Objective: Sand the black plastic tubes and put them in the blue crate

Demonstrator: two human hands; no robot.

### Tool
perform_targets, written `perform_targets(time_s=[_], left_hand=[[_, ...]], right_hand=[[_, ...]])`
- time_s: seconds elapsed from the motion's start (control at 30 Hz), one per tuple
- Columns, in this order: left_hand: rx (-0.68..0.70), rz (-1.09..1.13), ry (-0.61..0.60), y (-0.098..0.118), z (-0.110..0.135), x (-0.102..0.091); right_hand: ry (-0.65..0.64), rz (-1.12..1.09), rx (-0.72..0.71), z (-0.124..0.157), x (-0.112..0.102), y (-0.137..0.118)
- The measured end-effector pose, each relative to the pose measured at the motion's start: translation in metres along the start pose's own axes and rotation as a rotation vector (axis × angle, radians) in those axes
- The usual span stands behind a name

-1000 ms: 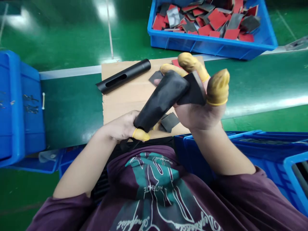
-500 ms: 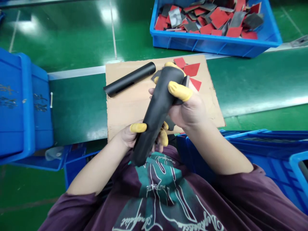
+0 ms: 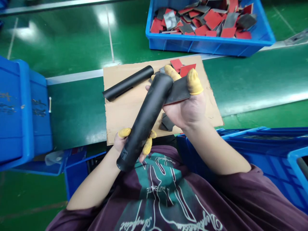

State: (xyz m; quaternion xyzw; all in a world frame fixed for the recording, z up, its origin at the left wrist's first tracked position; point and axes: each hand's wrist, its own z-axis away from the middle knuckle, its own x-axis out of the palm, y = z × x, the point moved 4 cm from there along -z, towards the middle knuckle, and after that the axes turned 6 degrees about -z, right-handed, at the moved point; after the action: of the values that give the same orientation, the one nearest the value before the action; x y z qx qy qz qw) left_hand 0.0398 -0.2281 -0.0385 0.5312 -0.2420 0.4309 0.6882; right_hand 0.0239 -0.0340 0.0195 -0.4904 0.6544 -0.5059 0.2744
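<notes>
A long black tube (image 3: 146, 120) slants across the middle, its upper end tilted away from me. My left hand (image 3: 125, 141), with yellow finger covers, wraps round its lower part. In my right hand (image 3: 190, 102), also in yellow finger covers, a thin dark grey pad (image 3: 179, 90) with a reddish edge lies under the thumb. The tube's upper end rests against the fingers of this hand, which are partly hidden behind it. Another black tube (image 3: 130, 82) with a slot in its side lies on a cardboard sheet (image 3: 130, 112). Red pads (image 3: 187, 70) and dark pads (image 3: 166, 122) lie there too.
Beyond the cardboard stands a blue bin (image 3: 209, 43) heaped with red and grey pads. A stack of blue crates (image 3: 24, 109) is at the left. More blue crates (image 3: 264, 150) stand at the right, by my arm. The cardboard lies on a green work surface (image 3: 77, 106).
My right thumb has come off the tube and now lies on the pad, which has turned into fuller view. The tube's lower end has swung left with my left hand.
</notes>
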Motion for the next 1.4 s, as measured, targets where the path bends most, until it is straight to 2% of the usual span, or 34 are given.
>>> perform_targets(time_s=[0.1, 0.23, 0.37, 0.47, 0.53, 0.67, 0.73, 0.8, 0.93, 0.97, 1.03, 1.13, 1.2, 1.4], left_hand=[[-0.046, -0.004, 0.040, -0.004, -0.002, 0.004], [-0.005, -0.065, 0.118, 0.001, -0.002, 0.006], [0.023, -0.127, 0.141, 0.008, 0.001, 0.007], [0.033, -0.094, 0.137, 0.011, 0.001, 0.004], [0.023, -0.042, 0.082, 0.008, 0.000, 0.002], [0.019, 0.063, -0.133, -0.001, -0.004, 0.007], [0.040, 0.054, -0.138, -0.001, -0.002, 0.011], [0.065, -0.030, -0.036, 0.004, 0.001, 0.010], [0.189, -0.348, 0.317, 0.023, 0.014, -0.002], [0.219, -0.388, 0.354, 0.027, 0.016, -0.004], [0.224, -0.355, 0.308, 0.027, 0.017, -0.007], [0.164, -0.171, 0.125, 0.017, 0.015, -0.006], [0.138, -0.086, 0.061, 0.011, 0.014, -0.007], [0.106, -0.009, -0.009, 0.004, 0.015, -0.005]], right_hand=[[0.033, -0.011, 0.026, 0.000, -0.002, 0.009], [-0.025, -0.114, 0.080, 0.000, -0.003, 0.020], [-0.058, -0.105, 0.117, 0.000, -0.003, 0.020], [-0.044, -0.112, 0.121, 0.004, 0.000, 0.018], [-0.047, -0.143, 0.132, 0.008, 0.003, 0.020], [-0.095, -0.227, 0.171, 0.015, 0.010, 0.028], [-0.070, -0.271, 0.202, 0.016, 0.009, 0.034], [0.007, -0.311, 0.233, 0.015, 0.004, 0.040], [0.131, -0.343, 0.305, 0.015, -0.001, 0.042], [0.150, -0.353, 0.332, 0.017, 0.000, 0.039], [0.182, -0.408, 0.392, 0.019, 0.004, 0.030], [0.187, -0.525, 0.461, 0.023, 0.013, 0.018], [0.173, -0.574, 0.472, 0.024, 0.017, 0.013], [0.147, -0.530, 0.384, 0.020, 0.015, 0.014]])
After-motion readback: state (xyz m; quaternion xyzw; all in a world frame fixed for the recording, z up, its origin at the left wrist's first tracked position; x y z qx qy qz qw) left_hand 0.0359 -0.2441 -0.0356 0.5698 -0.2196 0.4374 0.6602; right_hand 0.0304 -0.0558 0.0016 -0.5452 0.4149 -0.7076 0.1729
